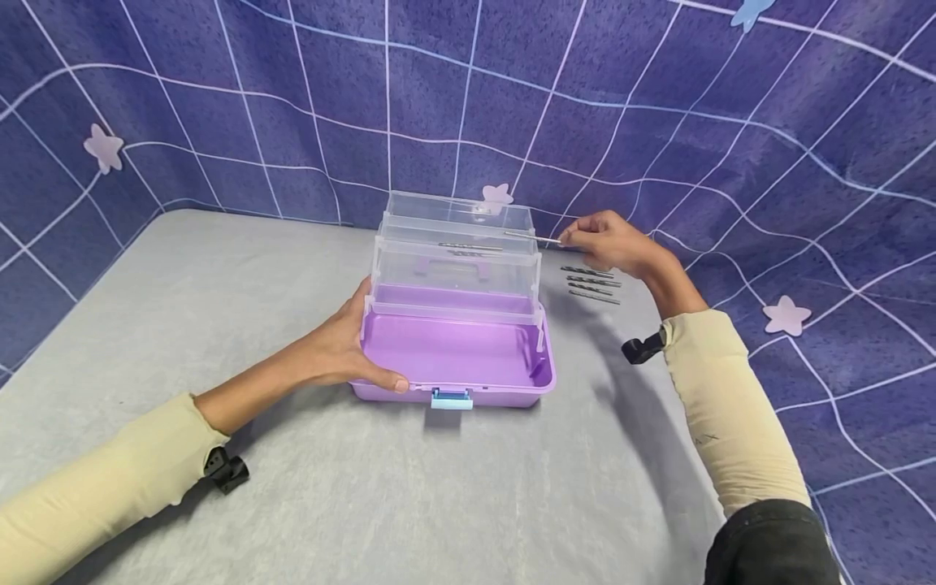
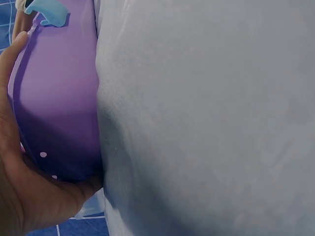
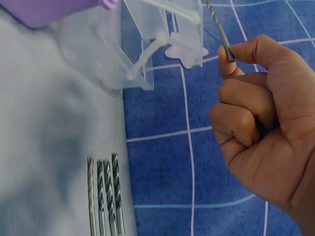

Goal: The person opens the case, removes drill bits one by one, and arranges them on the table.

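A purple toolbox stands open on the table, its clear stepped trays raised at the back. My left hand grips the box's left end, thumb along the front rim and fingers round the side. In the right wrist view, thumb and forefinger of my right hand pinch a drill bit by its shank end. The head view puts this bit over the right part of the upper trays. Two drill bits lie in a tray. Several more bits lie side by side right of the box.
A light blue latch hangs at the box's front. Behind the grey table hangs a blue curtain-like cloth with white lines and stars, close behind the trays and near my right hand.
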Demonstrator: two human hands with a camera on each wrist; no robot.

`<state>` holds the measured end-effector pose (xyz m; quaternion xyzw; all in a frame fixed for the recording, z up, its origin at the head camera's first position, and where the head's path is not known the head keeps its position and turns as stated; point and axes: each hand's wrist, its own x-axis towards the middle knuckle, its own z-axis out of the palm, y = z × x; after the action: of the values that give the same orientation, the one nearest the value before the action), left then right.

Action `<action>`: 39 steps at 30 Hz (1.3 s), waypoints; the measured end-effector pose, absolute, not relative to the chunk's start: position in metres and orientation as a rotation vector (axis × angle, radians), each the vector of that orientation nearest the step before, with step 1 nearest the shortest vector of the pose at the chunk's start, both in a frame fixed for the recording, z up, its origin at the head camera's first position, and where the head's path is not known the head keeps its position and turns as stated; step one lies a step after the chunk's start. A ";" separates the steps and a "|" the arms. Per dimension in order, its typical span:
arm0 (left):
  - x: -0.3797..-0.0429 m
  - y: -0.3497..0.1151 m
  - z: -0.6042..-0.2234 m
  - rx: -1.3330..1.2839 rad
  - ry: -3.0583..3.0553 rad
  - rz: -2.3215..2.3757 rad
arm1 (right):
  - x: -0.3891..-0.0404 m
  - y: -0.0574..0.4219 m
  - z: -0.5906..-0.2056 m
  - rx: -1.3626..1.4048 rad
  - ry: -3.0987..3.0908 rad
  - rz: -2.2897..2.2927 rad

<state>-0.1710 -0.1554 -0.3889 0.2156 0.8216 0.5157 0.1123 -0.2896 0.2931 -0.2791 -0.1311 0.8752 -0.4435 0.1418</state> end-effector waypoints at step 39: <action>-0.170 -0.156 -0.389 0.674 2.399 1.551 | -0.268 0.415 -0.363 -0.093 2.393 -1.292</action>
<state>-0.1704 -0.1558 -0.3891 0.2284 0.8130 0.5256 0.1032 -0.2679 0.4145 -0.3631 -0.0335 0.8600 -0.4644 0.2086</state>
